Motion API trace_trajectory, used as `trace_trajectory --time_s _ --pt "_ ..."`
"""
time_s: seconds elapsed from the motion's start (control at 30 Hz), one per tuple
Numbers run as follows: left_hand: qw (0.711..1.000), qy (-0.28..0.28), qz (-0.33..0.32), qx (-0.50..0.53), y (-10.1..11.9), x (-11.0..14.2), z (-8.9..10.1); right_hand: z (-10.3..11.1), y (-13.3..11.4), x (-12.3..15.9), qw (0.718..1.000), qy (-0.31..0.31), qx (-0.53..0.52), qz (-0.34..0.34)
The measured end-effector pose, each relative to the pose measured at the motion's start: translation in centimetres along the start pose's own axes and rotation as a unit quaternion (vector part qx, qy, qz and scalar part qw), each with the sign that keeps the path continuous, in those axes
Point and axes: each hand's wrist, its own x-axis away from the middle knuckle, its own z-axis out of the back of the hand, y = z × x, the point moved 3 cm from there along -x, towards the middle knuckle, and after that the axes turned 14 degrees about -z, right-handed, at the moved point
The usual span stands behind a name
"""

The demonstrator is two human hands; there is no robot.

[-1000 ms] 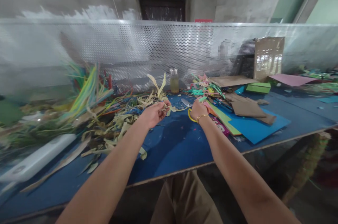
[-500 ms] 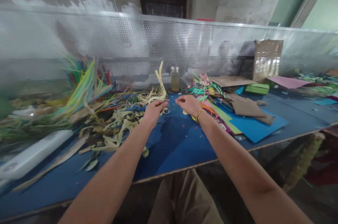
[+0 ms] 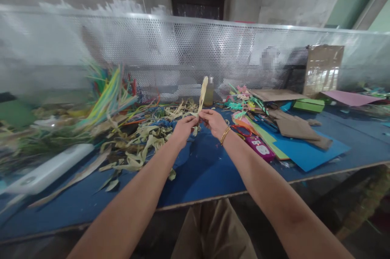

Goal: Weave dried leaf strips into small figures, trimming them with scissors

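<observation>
A pale yellow strip of dried leaf [image 3: 203,91] stands upright above my fingertips, its lower end pinched between both hands. My left hand [image 3: 184,128] is closed on it from the left. From the right, my right hand [image 3: 213,121] grips it with thumb and fingers, a gold bracelet on the wrist. The two hands' fingertips meet or nearly meet. Just left of them spreads a tangled heap of similar pale dried strips [image 3: 149,145] on the blue tabletop [image 3: 210,173].
A white power strip [image 3: 51,169] and a bundle of coloured straws [image 3: 106,100] lie left. Behind my hands stands a bottle [image 3: 209,94] near the perforated metal screen [image 3: 195,47]. To the right are scissors [image 3: 243,130], a magenta packet [image 3: 258,148], blue paper [image 3: 313,153] and brown cardboard [image 3: 294,125].
My hands have come together, with the right hand now on the strip. The strip has straightened upright. The view has shifted slightly left.
</observation>
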Motion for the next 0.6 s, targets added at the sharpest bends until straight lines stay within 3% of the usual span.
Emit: trace_trajectory --time_s 0.2,0.33,0.47,0.6 --pt "1.0 0.022 0.01 -0.005 -0.5 -0.1 0.3 -0.1 -0.5 0.2 0.997 -0.042 -0.069 0.015" --pt "0.999 0.029 0.01 -0.018 -0.2 0.1 0.2 0.0 -0.8 0.4 0.997 -0.024 -0.053 0.051" --pt "0.997 0.055 -0.015 -0.057 -0.1 0.0 0.4 0.0 -1.3 0.6 0.985 0.019 0.047 0.167" --pt "0.995 0.06 -0.015 -0.083 -0.2 -0.1 0.6 -0.5 -1.7 1.2 0.937 0.0 0.219 0.273"
